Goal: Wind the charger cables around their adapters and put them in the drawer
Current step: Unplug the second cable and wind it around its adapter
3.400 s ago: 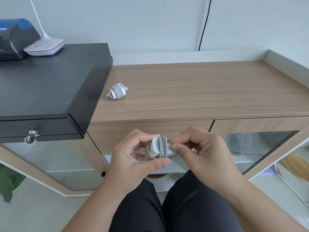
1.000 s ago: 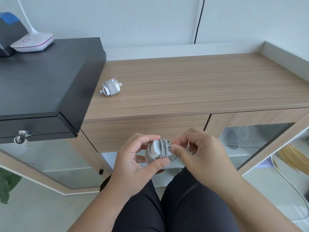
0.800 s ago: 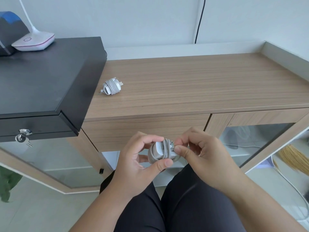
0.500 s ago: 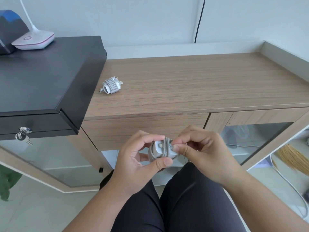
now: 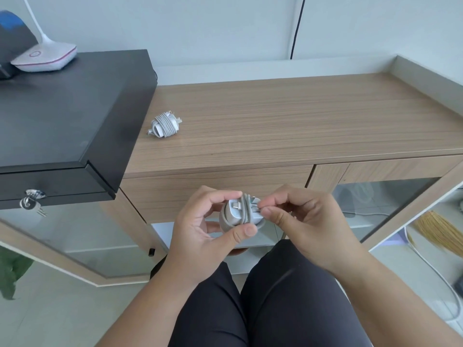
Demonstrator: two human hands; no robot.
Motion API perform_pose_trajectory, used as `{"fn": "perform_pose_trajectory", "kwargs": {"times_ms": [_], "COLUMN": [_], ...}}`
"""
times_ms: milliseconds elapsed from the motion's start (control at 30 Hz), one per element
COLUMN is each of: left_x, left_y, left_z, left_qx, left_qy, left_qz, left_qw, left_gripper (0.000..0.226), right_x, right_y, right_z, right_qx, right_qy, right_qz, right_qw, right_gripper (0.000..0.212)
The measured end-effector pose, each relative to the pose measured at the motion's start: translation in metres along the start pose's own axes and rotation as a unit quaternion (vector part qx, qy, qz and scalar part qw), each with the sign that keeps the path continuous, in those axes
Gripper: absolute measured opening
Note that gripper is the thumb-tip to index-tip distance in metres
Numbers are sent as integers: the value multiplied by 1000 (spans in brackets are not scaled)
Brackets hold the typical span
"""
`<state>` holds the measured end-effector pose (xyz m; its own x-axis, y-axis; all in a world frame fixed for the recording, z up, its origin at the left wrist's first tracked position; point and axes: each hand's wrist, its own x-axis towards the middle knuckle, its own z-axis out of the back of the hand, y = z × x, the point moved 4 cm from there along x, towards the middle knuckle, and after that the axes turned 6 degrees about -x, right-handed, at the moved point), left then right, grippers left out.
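Note:
A white adapter (image 5: 236, 214) with its grey cable wound around it is held over my lap, in front of the wooden cabinet. My left hand (image 5: 205, 229) grips it between thumb and fingers. My right hand (image 5: 298, 219) pinches the cable's end at the adapter's right side. A second adapter (image 5: 164, 124), wrapped in its cable, lies on the wooden countertop (image 5: 288, 121) near the black box. The drawer front (image 5: 215, 186) under the countertop is shut.
A black box (image 5: 62, 116) with a lock and keys (image 5: 32, 200) stands at the left, carrying a white lamp base (image 5: 45, 57). Glass cabinet doors lie below on both sides. A black wire (image 5: 297, 26) hangs down the wall. My dark-trousered legs fill the foreground.
Both hands stay on the adapter over my lap. My right fingers have shifted slightly at the cable's end. The view has drifted a little.

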<state>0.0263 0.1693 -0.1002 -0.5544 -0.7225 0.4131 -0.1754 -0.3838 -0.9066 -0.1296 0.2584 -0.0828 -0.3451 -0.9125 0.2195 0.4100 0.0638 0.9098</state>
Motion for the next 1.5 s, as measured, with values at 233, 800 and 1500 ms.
{"fn": "perform_pose_trajectory", "kwargs": {"times_ms": [233, 800, 1500], "left_x": [-3, 2, -2], "left_y": [7, 10, 4], "left_z": [-1, -5, -14], "left_qx": [-27, -115, -148], "left_qy": [-3, -27, -14], "left_qz": [16, 93, 70], "left_qw": [1000, 989, 986], "left_gripper": [42, 47, 43], "right_x": [0, 3, -3], "right_y": [-5, -11, -16], "right_z": [-3, -4, -6], "right_qx": [107, 154, 265], "right_qy": [46, 11, -31], "right_qz": [-41, -42, -74], "right_qw": [992, 987, 961], "right_gripper": [11, 16, 18]}}
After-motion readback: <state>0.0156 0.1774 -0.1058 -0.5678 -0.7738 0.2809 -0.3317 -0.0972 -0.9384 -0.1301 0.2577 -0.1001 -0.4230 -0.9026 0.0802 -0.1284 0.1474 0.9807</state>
